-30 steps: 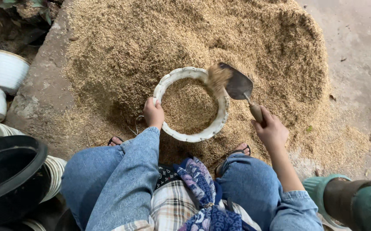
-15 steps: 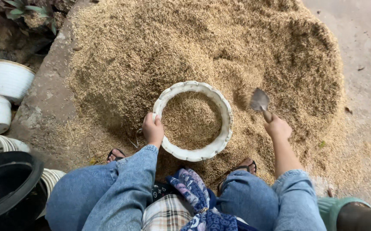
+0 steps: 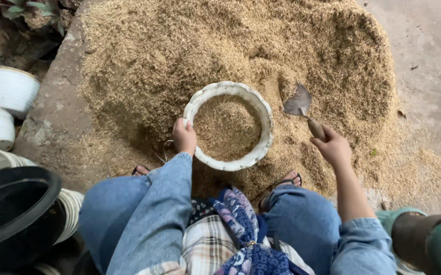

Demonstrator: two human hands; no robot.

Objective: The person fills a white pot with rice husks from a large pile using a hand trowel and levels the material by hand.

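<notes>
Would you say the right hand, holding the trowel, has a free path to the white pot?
Probably yes. The right hand with the trowel is just beside the pot, and only loose husk lies between them.

soft even daylight, no glare; faint shadows under white pot; sharp centre, slight wide-angle stretch at edges.

White pots stacked far left of left hand, by plants at top corner. Black tub below pots, beside knee. Bare concrete floor right of right hand. Green pot below right hand, near elbow.
</notes>
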